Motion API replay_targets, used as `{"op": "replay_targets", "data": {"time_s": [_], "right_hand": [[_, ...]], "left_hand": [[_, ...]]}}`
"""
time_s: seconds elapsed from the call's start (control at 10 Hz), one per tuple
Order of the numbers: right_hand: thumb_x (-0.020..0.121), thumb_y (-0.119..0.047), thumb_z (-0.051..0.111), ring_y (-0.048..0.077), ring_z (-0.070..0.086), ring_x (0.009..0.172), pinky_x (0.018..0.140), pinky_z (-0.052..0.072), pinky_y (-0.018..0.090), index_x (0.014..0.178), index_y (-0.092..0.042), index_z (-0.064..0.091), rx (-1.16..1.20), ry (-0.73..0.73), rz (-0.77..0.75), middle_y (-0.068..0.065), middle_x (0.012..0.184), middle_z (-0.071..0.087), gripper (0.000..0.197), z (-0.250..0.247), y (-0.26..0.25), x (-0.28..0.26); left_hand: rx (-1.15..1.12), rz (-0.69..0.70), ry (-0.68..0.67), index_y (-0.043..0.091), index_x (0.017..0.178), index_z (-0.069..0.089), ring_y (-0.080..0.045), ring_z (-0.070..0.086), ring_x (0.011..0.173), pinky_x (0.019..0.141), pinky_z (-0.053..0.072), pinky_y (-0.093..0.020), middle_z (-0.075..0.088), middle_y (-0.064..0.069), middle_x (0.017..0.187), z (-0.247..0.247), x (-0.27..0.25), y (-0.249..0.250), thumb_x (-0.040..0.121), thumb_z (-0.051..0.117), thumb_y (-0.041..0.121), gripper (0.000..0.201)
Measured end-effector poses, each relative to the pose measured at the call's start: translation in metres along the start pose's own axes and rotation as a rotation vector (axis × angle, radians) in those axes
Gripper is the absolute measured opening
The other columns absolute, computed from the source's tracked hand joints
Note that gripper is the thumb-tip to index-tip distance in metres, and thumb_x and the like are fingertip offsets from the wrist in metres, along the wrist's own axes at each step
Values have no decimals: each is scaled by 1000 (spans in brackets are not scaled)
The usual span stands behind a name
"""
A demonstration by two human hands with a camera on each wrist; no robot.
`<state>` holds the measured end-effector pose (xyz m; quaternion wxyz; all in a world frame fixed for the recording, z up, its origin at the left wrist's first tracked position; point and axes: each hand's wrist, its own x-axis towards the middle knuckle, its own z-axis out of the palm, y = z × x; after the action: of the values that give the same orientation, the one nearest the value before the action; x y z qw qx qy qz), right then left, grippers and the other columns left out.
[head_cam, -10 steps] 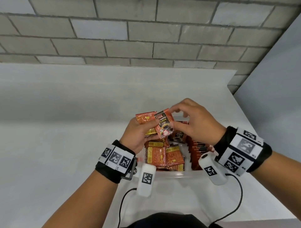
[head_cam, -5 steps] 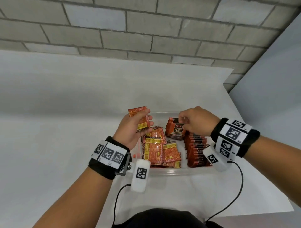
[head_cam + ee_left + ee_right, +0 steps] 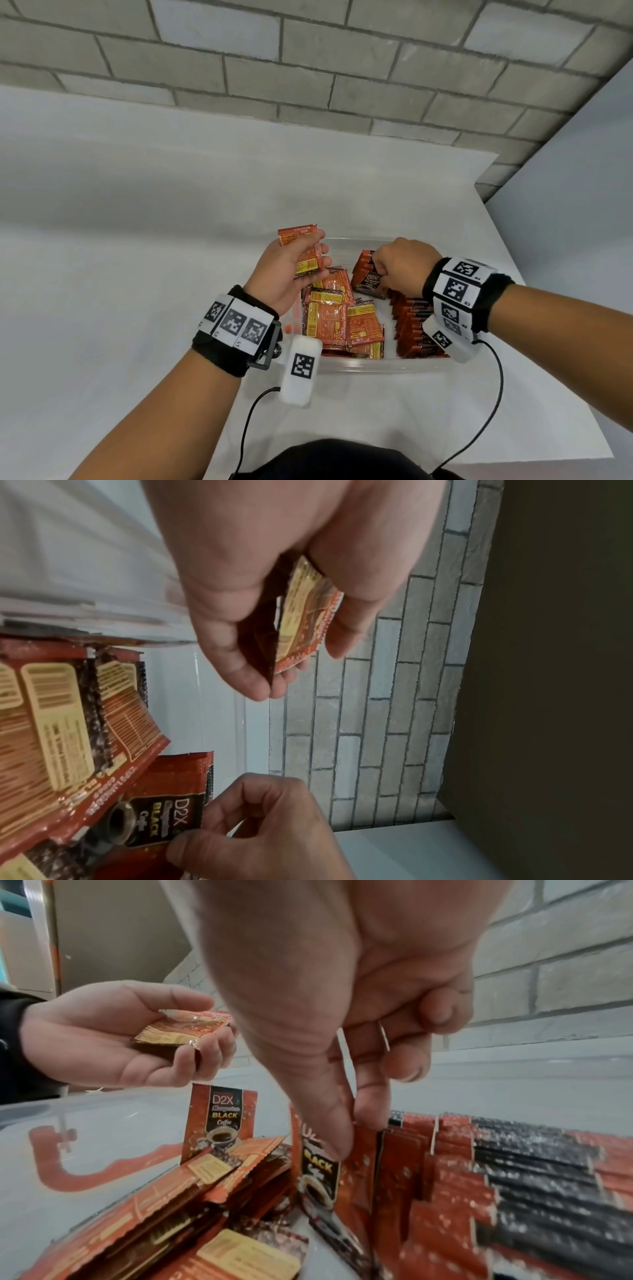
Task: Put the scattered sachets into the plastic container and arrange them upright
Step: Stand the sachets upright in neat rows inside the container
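Sachets (image 3: 344,318) fill our plastic container (image 3: 376,366). Our right hand (image 3: 406,265) has dropped in, pinching one; our left hand (image 3: 286,272) still grips a few above it.

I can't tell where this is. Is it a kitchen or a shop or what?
Probably neither: it looks like a bare work or test room. A plain white table stands against a grey block wall, and both hands wear wrist bands with square black-and-white markers. Nothing kitchen-like shows.
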<state>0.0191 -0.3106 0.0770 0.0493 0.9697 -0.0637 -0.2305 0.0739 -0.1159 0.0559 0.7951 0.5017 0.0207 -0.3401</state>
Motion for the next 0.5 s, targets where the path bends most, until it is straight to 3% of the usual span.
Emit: {"op": "replay_targets", "data": {"time_s": [0.2, 0.5], "right_hand": [[84, -4, 56, 21, 51, 66, 50, 34, 22, 94, -5, 66, -56, -32, 5, 9, 87, 65, 14, 6, 0, 4], [84, -3, 54, 22, 53, 67, 56, 41, 26, 90, -7, 63, -116, -25, -5, 5, 79, 54, 11, 2, -1, 2]], "left_hand": [[5, 1, 3, 10, 101, 66, -18, 66, 73, 69, 57, -30, 67, -4, 79, 1, 0, 0, 90, 63, 19, 15], [14, -2, -6, 10, 102, 65, -17, 65, 72, 66, 57, -28, 66, -4, 79, 2, -2, 2, 91, 62, 19, 15]]}}
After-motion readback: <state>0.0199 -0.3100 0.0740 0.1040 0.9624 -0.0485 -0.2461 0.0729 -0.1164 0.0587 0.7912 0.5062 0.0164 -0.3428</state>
